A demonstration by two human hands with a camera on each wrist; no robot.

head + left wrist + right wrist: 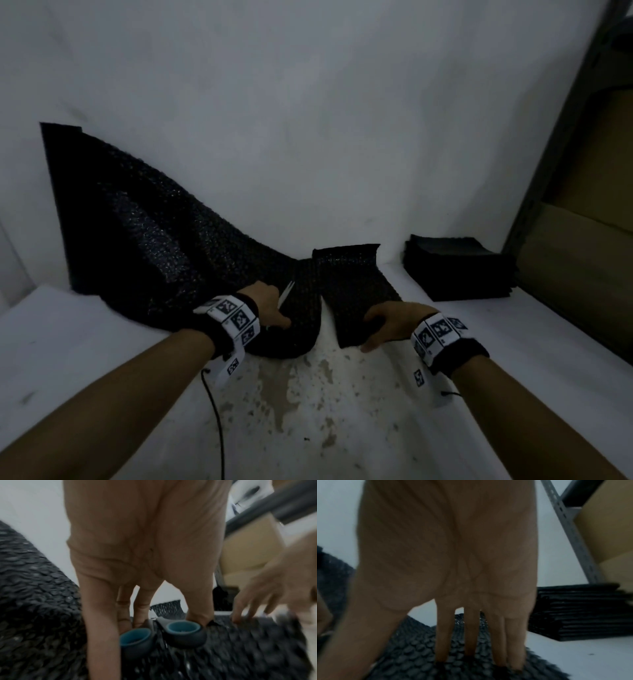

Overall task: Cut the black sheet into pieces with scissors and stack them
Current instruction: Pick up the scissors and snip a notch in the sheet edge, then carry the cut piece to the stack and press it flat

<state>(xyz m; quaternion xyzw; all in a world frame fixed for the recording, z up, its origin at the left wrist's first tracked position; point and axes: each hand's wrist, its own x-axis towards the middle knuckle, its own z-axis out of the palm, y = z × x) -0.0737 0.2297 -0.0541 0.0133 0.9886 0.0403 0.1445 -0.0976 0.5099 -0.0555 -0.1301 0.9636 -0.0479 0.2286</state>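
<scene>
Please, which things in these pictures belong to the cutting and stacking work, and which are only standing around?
Belong to the job:
- large black textured sheet
- cut black textured piece under the right hand
- grey scissors with blue-lined handle rings at the left hand
- stack of black cut pieces

Just lying about:
- brown cardboard boxes
- grey metal shelf frame
- thin black cable

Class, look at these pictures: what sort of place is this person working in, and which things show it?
Probably a storeroom or small workshop: a metal rack holding cardboard boxes, and a stack of cut black pieces.

right hand (447, 561) — fingers on black sheet (412, 655)
</scene>
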